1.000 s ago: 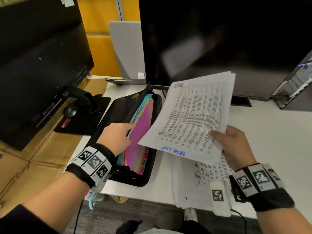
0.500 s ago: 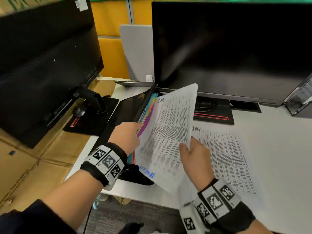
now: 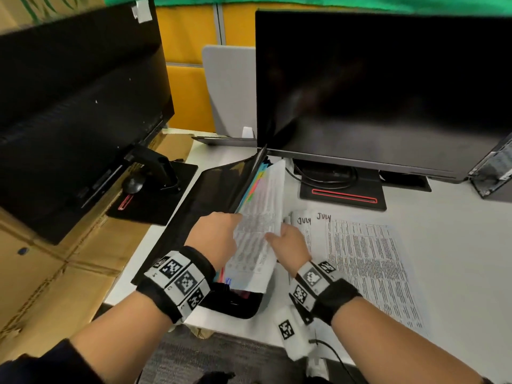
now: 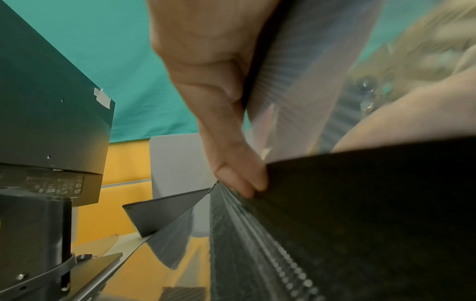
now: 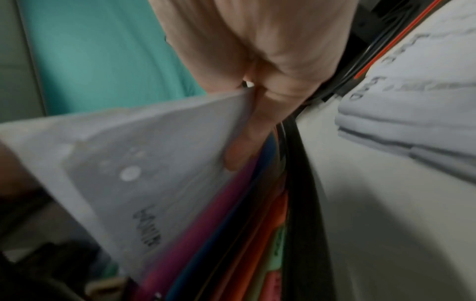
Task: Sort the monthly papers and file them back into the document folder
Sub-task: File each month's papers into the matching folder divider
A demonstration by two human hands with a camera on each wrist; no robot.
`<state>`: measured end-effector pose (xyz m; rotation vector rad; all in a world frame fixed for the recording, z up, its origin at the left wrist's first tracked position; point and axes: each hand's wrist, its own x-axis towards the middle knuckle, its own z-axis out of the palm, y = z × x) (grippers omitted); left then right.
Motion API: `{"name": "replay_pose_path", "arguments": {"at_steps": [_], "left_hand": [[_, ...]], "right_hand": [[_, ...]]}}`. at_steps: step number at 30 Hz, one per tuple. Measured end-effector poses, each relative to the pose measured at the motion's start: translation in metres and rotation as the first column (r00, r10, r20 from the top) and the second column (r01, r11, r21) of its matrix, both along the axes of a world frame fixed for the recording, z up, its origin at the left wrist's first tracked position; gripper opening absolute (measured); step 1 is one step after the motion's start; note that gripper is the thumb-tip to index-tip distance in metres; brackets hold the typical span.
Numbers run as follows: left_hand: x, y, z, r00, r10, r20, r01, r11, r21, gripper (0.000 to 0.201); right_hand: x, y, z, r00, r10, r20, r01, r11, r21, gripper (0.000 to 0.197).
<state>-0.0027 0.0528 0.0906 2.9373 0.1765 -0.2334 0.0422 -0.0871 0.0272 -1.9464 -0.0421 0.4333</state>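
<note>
A black document folder (image 3: 205, 200) lies open at the desk's left, its coloured dividers (image 5: 231, 224) fanned inside. My left hand (image 3: 216, 234) pinches the folder's black front panel (image 4: 360, 203) with the thumb (image 4: 231, 173) on its edge and holds it away from the dividers. My right hand (image 3: 291, 245) grips a stack of printed papers (image 3: 260, 217), which stands nearly edge-on between the panel and the dividers. Its fingers (image 5: 247, 142) lie behind the sheets (image 5: 128, 163). Papers marked JULY (image 3: 365, 259) lie flat on the desk to the right.
A large dark monitor (image 3: 374, 92) stands just behind the folder, its stand (image 3: 343, 195) beside the papers' far end. A second monitor (image 3: 69, 106) on an arm overhangs the left, above cardboard (image 3: 41, 286). White desk (image 3: 457, 259) extends right of the JULY pile.
My right hand has swung the stack left from above the desk, turned it edge-on and lowered it into the folder. The JULY papers beneath came into view. My left hand stayed on the folder.
</note>
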Motion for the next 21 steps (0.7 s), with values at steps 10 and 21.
{"name": "replay_pose_path", "arguments": {"at_steps": [10,21], "left_hand": [[-0.004,-0.005,-0.006,0.998,-0.019,0.053,0.02,0.999,-0.028,0.041],[0.011,0.001,-0.019,0.998,-0.043,-0.051,0.049,0.991,0.124,0.046]], "right_hand": [[0.017,0.059,-0.015,0.942,0.335,0.022,-0.287,0.836,-0.467,0.031],[-0.018,-0.042,-0.038,0.843,0.535,-0.062,-0.513,0.762,-0.396,0.044]]}}
